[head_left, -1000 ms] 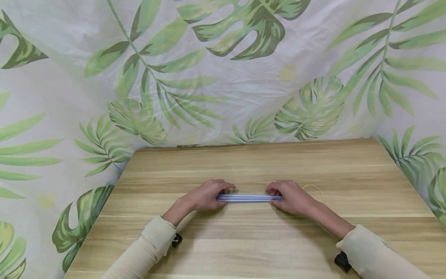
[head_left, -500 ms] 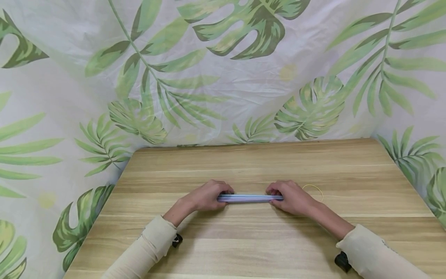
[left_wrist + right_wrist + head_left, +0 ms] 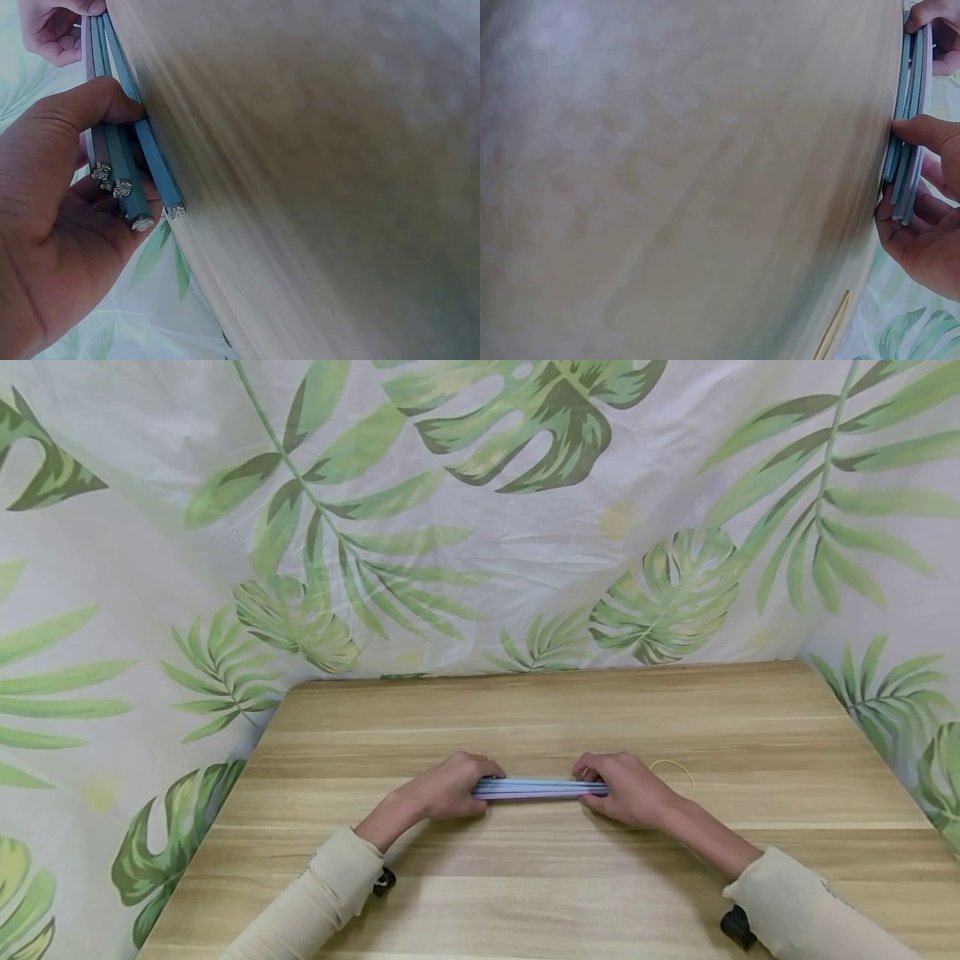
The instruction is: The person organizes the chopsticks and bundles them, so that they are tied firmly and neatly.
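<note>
Several slim, pencil-like sticks point(image 3: 536, 789), blue and purple, lie side by side across the middle of the table between both hands. My left hand point(image 3: 453, 787) grips their left ends, thumb on the near side and fingers on the far side. The left wrist view shows rough silvery tips on the sticks, with one blue stick point(image 3: 160, 166) splayed apart from the rest, close to the table. At the opposite ends my right hand point(image 3: 630, 787) holds the bundle between thumb and fingers. Those ends are uneven in the right wrist view, some sticks point(image 3: 907, 199) reaching past others.
A thin yellow rubber band point(image 3: 678, 774) lies on the wooden table point(image 3: 525, 877) just beyond the right hand. Behind and beside the table hangs a leaf-patterned cloth point(image 3: 540, 560). Dark wrist devices point(image 3: 738, 927) sit under both sleeves.
The left fingers, earlier more extended, have curled in around the sticks, and that hand has come slightly right. The bundle's visible faces have shifted between the hands. The right hand holds nearly the same place.
</note>
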`<state>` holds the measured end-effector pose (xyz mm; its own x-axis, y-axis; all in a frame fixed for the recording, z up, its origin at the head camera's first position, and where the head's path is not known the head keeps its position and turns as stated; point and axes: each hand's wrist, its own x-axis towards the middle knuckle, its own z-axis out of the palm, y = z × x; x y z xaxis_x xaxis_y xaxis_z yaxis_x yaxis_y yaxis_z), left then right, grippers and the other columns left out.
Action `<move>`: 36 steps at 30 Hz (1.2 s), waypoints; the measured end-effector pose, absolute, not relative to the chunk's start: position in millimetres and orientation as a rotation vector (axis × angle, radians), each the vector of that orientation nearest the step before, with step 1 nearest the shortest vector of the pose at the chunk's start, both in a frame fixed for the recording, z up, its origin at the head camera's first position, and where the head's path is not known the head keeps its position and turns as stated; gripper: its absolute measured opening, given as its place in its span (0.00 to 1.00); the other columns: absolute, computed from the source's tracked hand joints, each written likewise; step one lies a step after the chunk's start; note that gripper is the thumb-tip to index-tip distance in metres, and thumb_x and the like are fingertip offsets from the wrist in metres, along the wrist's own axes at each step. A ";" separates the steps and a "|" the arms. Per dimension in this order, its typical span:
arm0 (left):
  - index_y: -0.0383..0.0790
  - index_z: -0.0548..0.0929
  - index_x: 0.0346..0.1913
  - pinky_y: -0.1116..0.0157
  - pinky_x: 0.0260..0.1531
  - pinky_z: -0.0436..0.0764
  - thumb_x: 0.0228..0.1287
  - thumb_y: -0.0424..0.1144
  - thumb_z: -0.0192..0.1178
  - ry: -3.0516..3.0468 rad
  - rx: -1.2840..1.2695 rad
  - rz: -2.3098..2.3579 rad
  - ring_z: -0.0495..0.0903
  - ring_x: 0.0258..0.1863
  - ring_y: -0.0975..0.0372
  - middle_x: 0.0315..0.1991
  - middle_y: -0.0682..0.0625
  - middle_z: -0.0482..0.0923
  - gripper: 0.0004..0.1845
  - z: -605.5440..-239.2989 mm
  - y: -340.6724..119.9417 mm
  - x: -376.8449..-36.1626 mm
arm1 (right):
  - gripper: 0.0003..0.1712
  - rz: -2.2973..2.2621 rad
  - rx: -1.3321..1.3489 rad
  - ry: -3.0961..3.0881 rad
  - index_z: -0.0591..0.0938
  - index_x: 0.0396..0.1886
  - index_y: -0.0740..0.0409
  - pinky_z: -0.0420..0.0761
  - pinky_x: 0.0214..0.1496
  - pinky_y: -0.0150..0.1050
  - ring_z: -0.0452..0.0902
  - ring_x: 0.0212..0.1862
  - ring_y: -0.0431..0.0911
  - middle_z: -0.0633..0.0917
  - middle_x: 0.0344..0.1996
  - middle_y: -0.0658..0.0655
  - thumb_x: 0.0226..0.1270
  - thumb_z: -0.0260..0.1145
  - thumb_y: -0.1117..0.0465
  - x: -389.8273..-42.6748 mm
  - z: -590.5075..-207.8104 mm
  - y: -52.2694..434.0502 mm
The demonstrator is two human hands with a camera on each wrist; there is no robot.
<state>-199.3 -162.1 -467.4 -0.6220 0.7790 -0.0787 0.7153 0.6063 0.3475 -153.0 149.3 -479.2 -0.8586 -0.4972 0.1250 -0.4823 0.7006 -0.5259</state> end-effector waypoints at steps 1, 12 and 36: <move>0.42 0.82 0.56 0.68 0.48 0.79 0.56 0.34 0.68 2.612 1.225 0.419 0.79 0.47 0.69 0.51 0.53 0.83 0.22 -467.3 -162.1 -199.1 | 0.16 -0.884 -0.825 2.868 0.84 0.47 0.53 0.81 0.44 0.38 0.84 0.40 0.38 0.88 0.35 0.45 0.59 0.75 0.60 -152.9 -479.4 149.2; 0.44 0.82 0.55 0.68 0.44 0.79 0.54 0.38 0.68 2.670 1.208 0.394 0.78 0.42 0.68 0.48 0.54 0.81 0.22 -468.4 -162.3 -197.3 | 0.15 -0.820 -0.925 2.918 0.83 0.46 0.54 0.80 0.41 0.37 0.81 0.37 0.36 0.87 0.34 0.46 0.58 0.73 0.62 -151.4 -479.9 147.1; 0.52 0.83 0.38 0.71 0.24 0.73 0.50 0.40 0.70 2.830 1.174 0.452 0.73 0.24 0.69 0.29 0.62 0.78 0.11 -459.9 -157.4 -189.9 | 0.11 -0.767 -0.928 3.013 0.85 0.42 0.48 0.78 0.38 0.34 0.76 0.35 0.34 0.84 0.37 0.42 0.58 0.73 0.62 -140.5 -473.0 147.3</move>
<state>-189.9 -157.4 -459.9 -0.7117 0.6989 0.0705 0.6861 0.6700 0.2835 -140.5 147.3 -473.0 -0.8316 -0.5054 0.2302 -0.5539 0.7255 -0.4084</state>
